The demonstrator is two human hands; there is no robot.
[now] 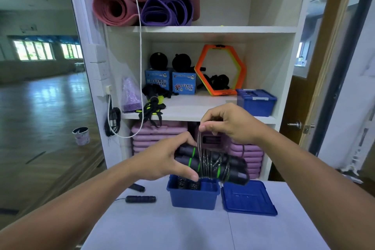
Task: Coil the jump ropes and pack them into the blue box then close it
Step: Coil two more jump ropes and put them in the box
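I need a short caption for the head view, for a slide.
Left hand grips the jump rope handles, right hand pinches its cord wound round them, above the open blue box.

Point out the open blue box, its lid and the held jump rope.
blue box (pixel 192 199), head view, front wall.
lid (pixel 248 199), head view, centre of top face.
jump rope (pixel 211 162), head view, cord wound round handles.

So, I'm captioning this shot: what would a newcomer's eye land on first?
Centre frame, the left hand grips a jump rope by its black handles while the right hand pinches a cord loop above. Below them the blue box sits open on the table, its lid flat beside it. An orange hexagon ring stands out on the shelf behind.
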